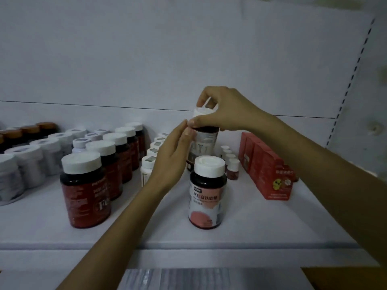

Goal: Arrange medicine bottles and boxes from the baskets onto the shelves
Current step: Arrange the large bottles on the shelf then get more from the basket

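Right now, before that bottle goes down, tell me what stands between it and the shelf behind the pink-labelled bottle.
Nothing visible does. The right hand grips the held bottle by its cap and the left hand touches its side. It is directly behind the pink-labelled bottle, which hides its base and the shelf beneath. Small bottles flank it.

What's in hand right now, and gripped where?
The right hand grips the dark bottle by its white cap; left hand touches its side near the neck.
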